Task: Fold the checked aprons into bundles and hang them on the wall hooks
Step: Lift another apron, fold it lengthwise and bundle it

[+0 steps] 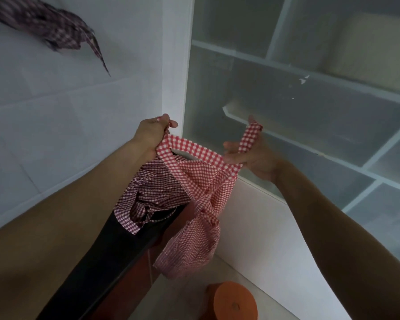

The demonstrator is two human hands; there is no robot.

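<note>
To your right stands a frosted glass cabinet with white frames; behind its panes you can make out only a pale, blurred shape on an upper shelf, and what it is cannot be told. Ahead and to the left runs a white tiled wall, and far up on the left of it hangs a dark checked apron bundle, one strap trailing down. Below you lies a pale floor with an orange stool near your feet, and a dark worktop edge slants under your left arm.

You hold the red checked apron up in front of the wall corner, between your two hands. Your left hand grips its top left edge, fingers curled round the cloth. Your right hand holds a strap of the same apron, which lies across the palm and rises past the fingers. The body of the apron hangs bunched below both hands, near the worktop.
</note>
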